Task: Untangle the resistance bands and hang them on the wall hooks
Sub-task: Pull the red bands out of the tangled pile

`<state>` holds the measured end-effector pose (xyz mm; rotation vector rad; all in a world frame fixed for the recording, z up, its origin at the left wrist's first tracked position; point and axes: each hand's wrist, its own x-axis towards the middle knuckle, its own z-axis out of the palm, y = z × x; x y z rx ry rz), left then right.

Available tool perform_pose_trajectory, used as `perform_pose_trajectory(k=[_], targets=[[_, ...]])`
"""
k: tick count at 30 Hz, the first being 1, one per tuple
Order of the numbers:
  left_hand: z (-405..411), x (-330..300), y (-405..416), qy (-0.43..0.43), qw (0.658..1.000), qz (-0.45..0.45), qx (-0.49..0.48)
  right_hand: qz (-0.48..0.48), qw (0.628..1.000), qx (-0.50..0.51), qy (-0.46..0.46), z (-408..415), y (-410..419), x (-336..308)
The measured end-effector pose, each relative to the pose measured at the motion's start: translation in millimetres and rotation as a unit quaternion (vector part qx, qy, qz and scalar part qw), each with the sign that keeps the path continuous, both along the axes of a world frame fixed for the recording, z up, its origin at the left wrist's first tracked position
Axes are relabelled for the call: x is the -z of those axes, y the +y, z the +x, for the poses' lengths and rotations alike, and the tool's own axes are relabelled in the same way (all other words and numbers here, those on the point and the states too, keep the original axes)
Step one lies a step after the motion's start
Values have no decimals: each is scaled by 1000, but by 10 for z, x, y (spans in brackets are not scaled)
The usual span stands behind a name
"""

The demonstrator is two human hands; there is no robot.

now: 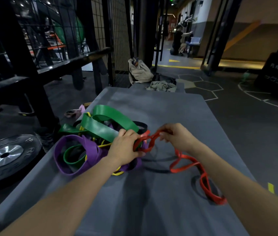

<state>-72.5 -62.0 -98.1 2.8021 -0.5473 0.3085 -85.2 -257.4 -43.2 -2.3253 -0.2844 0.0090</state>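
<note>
Head view: the pile of tangled bands (99, 140) sits by the left edge of the grey mat (160, 113), and where each band runs inside it is hard to follow. At least one wide green band (100, 126), one purple band (77, 150), a thin yellow band (117, 172) and a black band (141, 125) show, but overlaps hide their full loops, so the true count cannot be told. One red band (182, 162) trails out of the pile toward the mat's right edge, twisted into several loops. The left hand (126, 147) grips the red band where it meets the pile; its fingertips are hidden behind the bands. The right hand (177, 137) pinches the same red band just beside it. One weight plate (7, 155) lies on the floor off the mat's left edge, partly cut off. One beige bag (140, 70) stands beyond the far edge. No wall hooks can be made out.
</note>
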Motion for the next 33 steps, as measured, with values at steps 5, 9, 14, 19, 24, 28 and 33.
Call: perform_pose_trajectory(k=[5, 9, 14, 19, 24, 28, 33], targets=[[-35, 32, -147, -30, 999, 6, -35, 15, 999, -24, -30, 5, 25, 64], [-52, -9, -112, -69, 997, 7, -17, 30, 998, -20, -47, 54, 15, 1], [-76, -4, -85, -67, 997, -7, -30, 100, 994, -17, -34, 15, 98, -27], [-86, 9, -206, -55, 995, 1, -89, 133, 991, -32, -12, -68, 97, -26], [-112, -52, -247, -59, 993, 23, -101, 126, 991, -35, 11, -123, 25, 16], [-25, -79, -26, 80, 967, -237, -56, 34, 999, -14, -21, -135, 28, 50], [-198, -275, 167, 175, 910, -367, 77, -3, 999, 1, -42, -191, 315, 139]])
